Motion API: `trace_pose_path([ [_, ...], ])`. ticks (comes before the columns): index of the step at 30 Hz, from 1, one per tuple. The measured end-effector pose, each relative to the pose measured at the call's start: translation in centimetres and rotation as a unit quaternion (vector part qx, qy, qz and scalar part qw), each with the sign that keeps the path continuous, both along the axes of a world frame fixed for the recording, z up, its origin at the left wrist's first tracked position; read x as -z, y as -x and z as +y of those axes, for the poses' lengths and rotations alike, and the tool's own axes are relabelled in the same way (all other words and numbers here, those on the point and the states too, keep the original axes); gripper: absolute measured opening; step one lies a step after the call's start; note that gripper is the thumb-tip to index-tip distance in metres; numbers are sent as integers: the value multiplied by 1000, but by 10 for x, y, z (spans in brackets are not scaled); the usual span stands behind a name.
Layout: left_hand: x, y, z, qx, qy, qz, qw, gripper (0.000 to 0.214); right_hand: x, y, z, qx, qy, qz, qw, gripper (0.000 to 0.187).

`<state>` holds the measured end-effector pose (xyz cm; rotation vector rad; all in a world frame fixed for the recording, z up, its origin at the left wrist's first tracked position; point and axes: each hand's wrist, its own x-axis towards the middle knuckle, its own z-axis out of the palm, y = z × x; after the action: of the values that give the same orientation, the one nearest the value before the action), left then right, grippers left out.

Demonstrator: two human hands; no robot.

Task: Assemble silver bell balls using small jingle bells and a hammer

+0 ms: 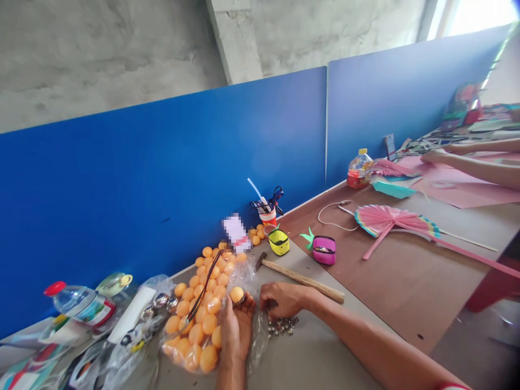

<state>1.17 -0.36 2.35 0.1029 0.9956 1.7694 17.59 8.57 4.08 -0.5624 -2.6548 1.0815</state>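
My left hand has its palm turned up, and an orange ball is held at its fingers. Something dark shows along the ball's lower side, too small to name. Just to the right, my right hand reaches down with curled, closed fingers; their tips are hidden. Below it lies a heap of small shiny metal bells or beads. A clear plastic bag full of similar orange balls rests beside my left hand, with a dark cord across it.
A wooden-handled hammer lies beyond my right hand. Behind it stand a yellow pouch, a magenta pouch and a cup of tools. Bottles crowd the left. A pink fan and another person's arms are right.
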Motion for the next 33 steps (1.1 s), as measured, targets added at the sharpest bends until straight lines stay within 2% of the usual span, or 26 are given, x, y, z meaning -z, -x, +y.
trace_pose_path([
  [3,-1,-1,0,-13,-21,46,999,32,-2,0,-2,20,1,18,1000,29],
  [6,-2,-1,0,-3,-1,19,1000,32,1,1,0,49,3,44,998,28],
  [9,-5,-2,1,-19,8,2,1000,28,7,2,3,63,-27,52,996,26],
  [15,-7,-3,2,-12,19,3,1000,27,18,7,4,42,-119,-35,991,19],
  [18,-5,-1,2,-12,19,13,1000,24,19,8,6,46,-116,-38,991,16],
  [25,-6,-3,3,-11,19,4,1000,29,12,6,6,146,-30,116,982,23],
  [29,-8,-3,2,-2,20,9,1000,35,8,11,2,200,112,153,961,18],
  [33,-9,-4,-1,15,-1,18,1000,17,10,21,3,220,243,209,921,12],
])
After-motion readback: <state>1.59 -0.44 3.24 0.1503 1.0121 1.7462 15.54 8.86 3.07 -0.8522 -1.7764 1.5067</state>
